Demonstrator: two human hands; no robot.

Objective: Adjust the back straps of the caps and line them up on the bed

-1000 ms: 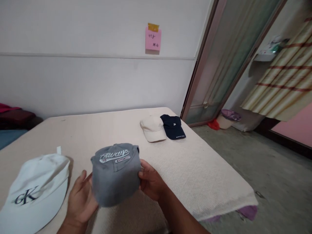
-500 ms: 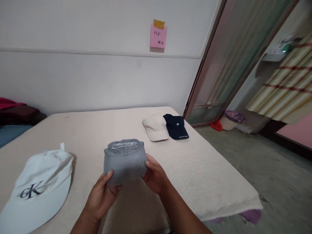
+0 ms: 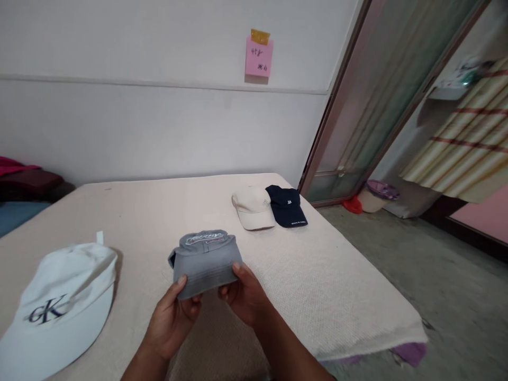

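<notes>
A grey cap [image 3: 208, 262] with white lettering on its front is held over the middle of the bed, brim toward me. My left hand [image 3: 170, 315] grips the left end of the brim, thumb on top and fingers beneath. At the brim's right end, my right hand [image 3: 244, 293] pinches it the same way. A white cap [image 3: 63, 301] with dark "CK" letters lies at the left. Farther back, a beige cap [image 3: 253, 207] rests against a navy cap [image 3: 286, 205], both with brims facing me.
The caps are on a pale cloth cover [image 3: 337, 286]. A pink note [image 3: 259, 57] is taped to the wall behind. On the floor at the right stands a bin [image 3: 375, 197] beside a sliding door. Dark red and blue items are at the far left.
The grey cap has tilted, its brim seen more flatly and its left side now showing. My right hand has shifted slightly left and down along the brim.
</notes>
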